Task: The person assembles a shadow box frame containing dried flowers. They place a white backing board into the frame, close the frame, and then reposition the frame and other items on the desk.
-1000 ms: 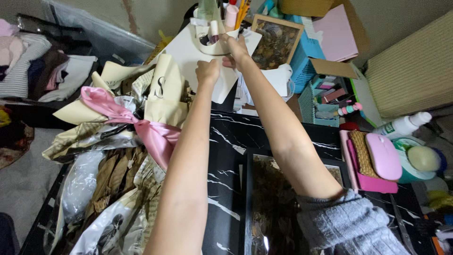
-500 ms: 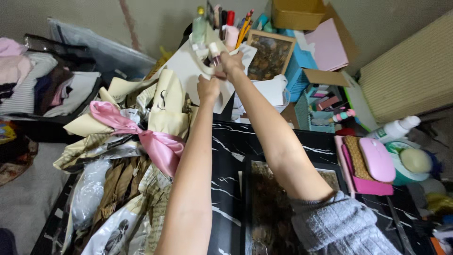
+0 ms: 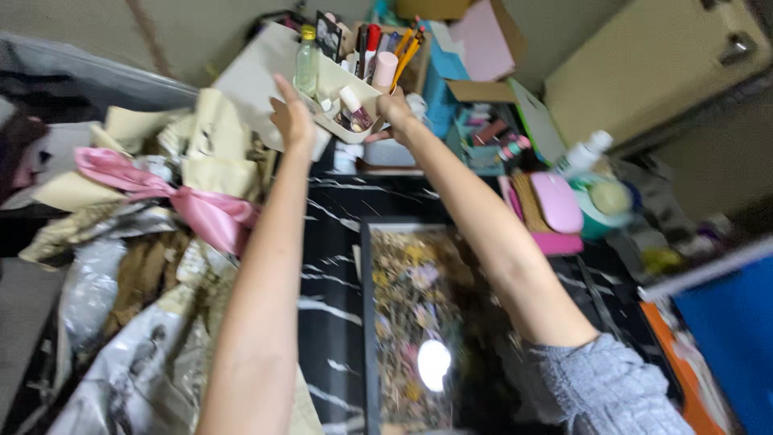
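Overhead, both hands' grip (image 3: 294,121) (image 3: 394,105) clamped on cream organizer (image 3: 338,84) (pink ribbon (image 3: 201,213), framed flowers (image 3: 419,314) below).

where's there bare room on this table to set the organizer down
Bare black marble lies between the pink ribbon and the dark frame, under the left hand. Wrappings crowd the left; boxes and the pink mouse crowd the right.
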